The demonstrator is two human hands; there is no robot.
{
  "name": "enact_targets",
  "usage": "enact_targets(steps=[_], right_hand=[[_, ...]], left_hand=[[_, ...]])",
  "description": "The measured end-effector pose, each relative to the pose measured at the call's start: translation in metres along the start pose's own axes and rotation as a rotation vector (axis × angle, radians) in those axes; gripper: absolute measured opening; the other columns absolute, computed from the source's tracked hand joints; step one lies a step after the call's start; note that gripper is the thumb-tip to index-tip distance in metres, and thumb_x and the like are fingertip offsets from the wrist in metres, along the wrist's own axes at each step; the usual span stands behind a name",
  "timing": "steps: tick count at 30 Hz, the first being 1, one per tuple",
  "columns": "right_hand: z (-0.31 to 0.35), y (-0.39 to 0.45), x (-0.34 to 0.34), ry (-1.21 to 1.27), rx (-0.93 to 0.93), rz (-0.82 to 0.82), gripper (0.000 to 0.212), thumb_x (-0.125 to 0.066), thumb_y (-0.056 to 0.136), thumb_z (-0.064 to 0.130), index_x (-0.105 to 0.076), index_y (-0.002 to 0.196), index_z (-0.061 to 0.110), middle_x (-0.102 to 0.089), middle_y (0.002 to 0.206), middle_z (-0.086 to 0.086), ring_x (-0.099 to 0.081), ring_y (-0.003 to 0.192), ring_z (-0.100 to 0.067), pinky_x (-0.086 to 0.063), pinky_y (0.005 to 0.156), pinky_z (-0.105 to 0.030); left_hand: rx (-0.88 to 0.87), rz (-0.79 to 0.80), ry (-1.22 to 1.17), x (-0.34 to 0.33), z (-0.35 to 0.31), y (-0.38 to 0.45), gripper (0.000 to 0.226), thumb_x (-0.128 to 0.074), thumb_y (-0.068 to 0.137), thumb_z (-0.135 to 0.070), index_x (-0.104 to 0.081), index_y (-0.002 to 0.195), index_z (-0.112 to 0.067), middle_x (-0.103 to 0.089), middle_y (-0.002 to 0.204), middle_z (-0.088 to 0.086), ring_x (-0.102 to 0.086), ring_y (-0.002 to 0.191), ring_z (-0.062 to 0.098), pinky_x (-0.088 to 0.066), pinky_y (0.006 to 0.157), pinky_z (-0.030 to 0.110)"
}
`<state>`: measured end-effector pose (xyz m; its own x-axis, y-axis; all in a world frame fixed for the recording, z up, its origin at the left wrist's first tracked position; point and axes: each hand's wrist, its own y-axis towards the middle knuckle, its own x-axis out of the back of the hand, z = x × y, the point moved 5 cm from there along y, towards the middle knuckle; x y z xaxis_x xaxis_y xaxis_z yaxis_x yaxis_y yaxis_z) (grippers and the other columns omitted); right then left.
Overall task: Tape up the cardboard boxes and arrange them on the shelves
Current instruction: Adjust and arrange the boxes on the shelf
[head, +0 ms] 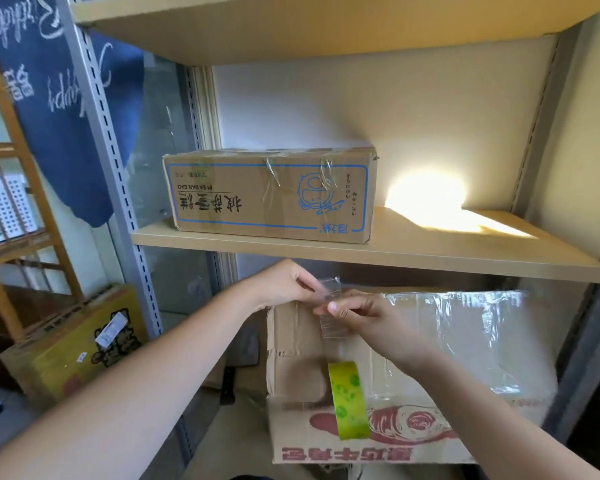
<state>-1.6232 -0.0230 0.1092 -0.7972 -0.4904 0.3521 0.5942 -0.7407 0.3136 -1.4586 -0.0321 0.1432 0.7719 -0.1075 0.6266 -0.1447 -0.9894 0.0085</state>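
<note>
Clear tape strip [329, 308] pinched between left hand [284, 284] and right hand [357, 315] | roll [349, 400] hangs below

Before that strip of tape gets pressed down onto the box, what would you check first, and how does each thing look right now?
1. Clear tape strip pinched by left hand and right hand: ok.
2. Strip free of wrinkles: cannot tell.
3. Tape roll hanging from the strip over the lower box: ok.
4. Lower box flaps shut flat: cannot tell.
5. Room on the shelf board beside the box with blue print: ok.
</note>
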Motion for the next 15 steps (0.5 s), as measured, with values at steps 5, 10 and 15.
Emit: enact_targets(steps=[5,10,15], right_hand=[[0.024,0.002,0.002,-0.141,0.121,-0.015,0.019,-0.065,0.087,0.041,-0.078,0.099,0.035,-0.061,0.094,-0.006,-0.06,0.092,-0.014,-0.049,0.09,-0.036],[0.049,0.012,0.002,-0.232,0.17,0.145,0.013,-0.066,0.087,0.035,-0.078,0.092,0.037,-0.054,0.091,-0.003,-0.054,0.087,-0.007,-0.042,0.082,-0.015],[0.041,0.019,0.009,-0.239,0.075,0.24,0.031,-0.06,0.089,0.04,-0.078,0.103,0.019,-0.056,0.101,-0.006,-0.054,0.097,-0.011,-0.043,0.091,-0.028]], left_hand=[[-0.003,0.016,0.057,0.0,-0.004,-0.015,0.013,-0.075,0.085,-0.022,-0.079,0.097,-0.02,-0.074,0.084,-0.016,-0.061,0.078,-0.006,-0.043,0.078,0.009],[0.045,0.051,0.073,0.001,-0.006,-0.018,0.023,-0.071,0.088,-0.019,-0.066,0.067,-0.028,-0.057,0.053,-0.027,-0.05,0.055,-0.016,-0.035,0.061,0.006],[0.123,0.117,0.006,0.002,0.005,-0.024,0.018,-0.061,0.094,-0.012,-0.075,0.099,-0.023,-0.071,0.106,-0.009,-0.058,0.105,0.002,-0.034,0.096,0.016]])
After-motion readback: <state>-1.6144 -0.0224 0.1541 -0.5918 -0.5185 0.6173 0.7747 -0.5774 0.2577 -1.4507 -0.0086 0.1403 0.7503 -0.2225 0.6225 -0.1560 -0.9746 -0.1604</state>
